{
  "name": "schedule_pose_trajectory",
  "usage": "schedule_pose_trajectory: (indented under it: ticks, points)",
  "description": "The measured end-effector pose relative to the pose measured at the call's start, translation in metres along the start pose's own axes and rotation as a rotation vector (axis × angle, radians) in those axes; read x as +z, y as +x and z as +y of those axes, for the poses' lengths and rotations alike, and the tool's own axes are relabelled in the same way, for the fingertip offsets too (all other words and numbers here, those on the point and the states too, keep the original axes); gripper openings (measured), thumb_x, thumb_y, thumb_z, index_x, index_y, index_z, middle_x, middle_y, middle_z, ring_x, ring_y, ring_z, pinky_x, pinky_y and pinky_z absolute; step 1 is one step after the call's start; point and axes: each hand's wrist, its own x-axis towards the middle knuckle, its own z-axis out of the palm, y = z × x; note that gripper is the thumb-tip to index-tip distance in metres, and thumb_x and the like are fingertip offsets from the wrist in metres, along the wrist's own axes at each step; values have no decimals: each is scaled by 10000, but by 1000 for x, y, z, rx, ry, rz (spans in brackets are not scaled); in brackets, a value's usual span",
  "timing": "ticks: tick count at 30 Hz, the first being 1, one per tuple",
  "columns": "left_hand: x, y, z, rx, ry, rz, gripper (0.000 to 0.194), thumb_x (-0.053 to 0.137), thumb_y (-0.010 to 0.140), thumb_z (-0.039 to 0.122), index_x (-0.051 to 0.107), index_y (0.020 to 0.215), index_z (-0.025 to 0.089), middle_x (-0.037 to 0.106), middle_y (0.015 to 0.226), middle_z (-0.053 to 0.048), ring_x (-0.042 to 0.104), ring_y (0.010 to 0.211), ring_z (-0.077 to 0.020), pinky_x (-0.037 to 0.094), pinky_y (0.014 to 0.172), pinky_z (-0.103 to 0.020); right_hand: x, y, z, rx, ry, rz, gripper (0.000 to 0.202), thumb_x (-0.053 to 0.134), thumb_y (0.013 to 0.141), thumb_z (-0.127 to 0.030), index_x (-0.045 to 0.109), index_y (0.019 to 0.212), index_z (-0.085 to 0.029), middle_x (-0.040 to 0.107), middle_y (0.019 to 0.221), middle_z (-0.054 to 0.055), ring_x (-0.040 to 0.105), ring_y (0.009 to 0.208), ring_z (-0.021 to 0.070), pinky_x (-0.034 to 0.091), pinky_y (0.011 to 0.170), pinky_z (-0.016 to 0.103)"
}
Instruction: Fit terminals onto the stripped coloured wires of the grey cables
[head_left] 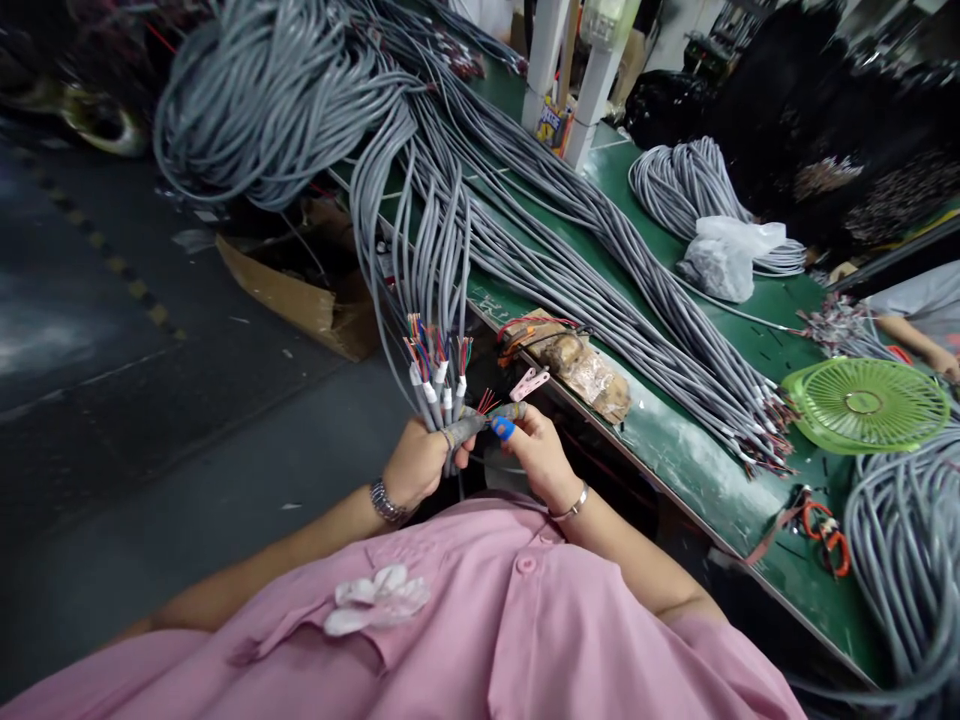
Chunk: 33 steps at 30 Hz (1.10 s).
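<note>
My left hand (pixel 421 462) is closed around a bundle of grey cables (pixel 433 408). Their ends point up, with white bands below the fanned multicoloured wires (pixel 442 350). Beside it, my right hand (pixel 538 452) wears a blue cover on the thumb and grey wrapping on a finger. Its thumb and finger pinch close to a fan of thin red wires (pixel 487 402), near the left fingertips. The exact spot gripped is small and partly hidden. From the bundle, the grey cables run up over the table edge.
Long grey cables (pixel 555 240) lie along the green table (pixel 675 455), with a large coil (pixel 255 100) at its far end. A taped block (pixel 585 365), pink clip (pixel 529 384), green fan (pixel 866 402) and orange-handled scissors (pixel 825 535) are on the right. A cardboard box (pixel 300 300) stands below.
</note>
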Motion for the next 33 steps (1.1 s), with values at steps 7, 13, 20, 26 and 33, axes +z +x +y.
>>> schedule_pose_trajectory:
  ticks: [7,13,20,26,33]
  points:
    - [-3,-2,-15,5,96,-54,242,691,740,274,575,564,156,553,478,21,462,360,-82,330,386,-213,3,5,1,79,53,-14,261,755,681,-354,683,855,-174,633,740,-5,516,617,102,382,519,209]
    - [0,-7,-7,7,49,-35,250,688,753,286,575,573,154,550,490,24,465,374,-77,327,393,-209,11,4,7,104,172,67,212,777,656,-326,681,759,-166,613,663,-25,470,541,78,379,522,221]
    - [4,-7,-7,-21,-55,40,221,707,732,313,601,620,154,571,514,20,485,386,-85,348,389,-212,14,4,7,118,222,70,230,798,651,-334,692,770,-168,594,648,-29,461,531,71,378,510,214]
    - [-2,-3,-9,-6,-100,27,262,691,741,308,568,566,156,523,467,31,435,357,-68,325,375,-206,-2,2,12,152,277,-42,338,767,704,-428,700,935,-191,652,810,11,531,621,85,453,577,218]
    - [-4,1,-2,-61,-184,-63,254,686,752,320,579,594,152,523,467,26,425,356,-72,315,371,-207,-34,23,12,178,450,98,543,559,781,-682,663,865,-157,658,798,44,553,604,96,474,533,207]
